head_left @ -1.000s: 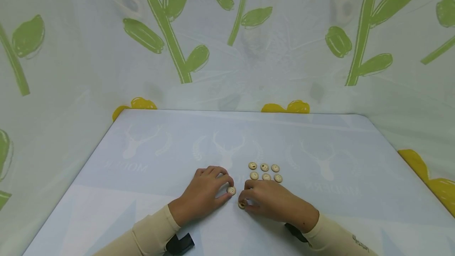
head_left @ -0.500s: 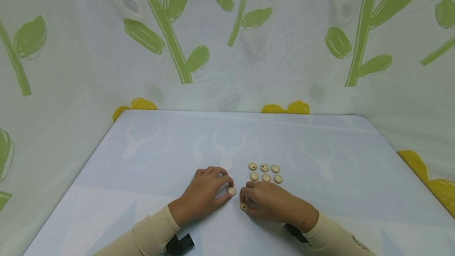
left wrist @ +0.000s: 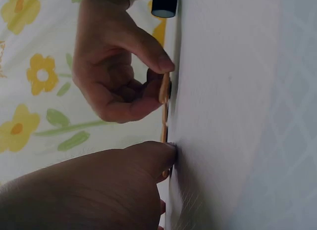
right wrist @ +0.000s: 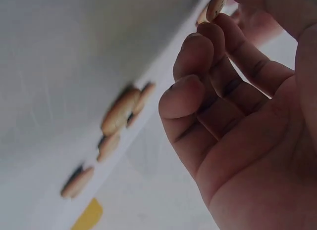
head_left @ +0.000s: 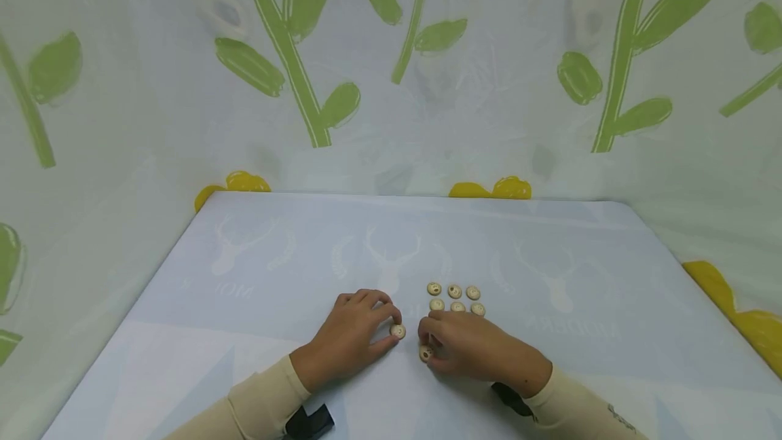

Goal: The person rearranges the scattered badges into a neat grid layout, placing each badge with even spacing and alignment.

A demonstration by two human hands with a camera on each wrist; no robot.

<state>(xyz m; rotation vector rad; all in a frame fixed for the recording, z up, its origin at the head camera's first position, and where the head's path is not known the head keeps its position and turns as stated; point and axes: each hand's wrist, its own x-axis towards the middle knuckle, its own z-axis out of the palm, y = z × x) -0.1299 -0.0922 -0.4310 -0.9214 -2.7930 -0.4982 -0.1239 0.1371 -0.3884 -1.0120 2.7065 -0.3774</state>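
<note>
Between the thumb and index fingertip of my left hand point(head_left: 349, 339) is a small round wooden disc point(head_left: 398, 331) with a face drawn on it, lying at the table surface. Just to its right, my right hand point(head_left: 473, 345) pinches a second wooden disc point(head_left: 425, 353), which bears dark marks. In the left wrist view this held disc point(left wrist: 164, 88) stands on edge in the right hand's grip. The right wrist view shows its edge point(right wrist: 216, 6) at the fingertips, the other fingers curled loosely toward the palm.
Beyond the right hand, several more face discs point(head_left: 455, 290) lie in two short rows on the pale printed table point(head_left: 293, 243); the hand partly overlaps the nearer row. A curtain point(head_left: 489, 87) with green leaves and yellow flowers hangs behind the table's far edge.
The right hand has drifted slightly to the right, carrying its disc away from the left hand's disc. The left hand holds its place, and the whole head view has shifted a little.
</note>
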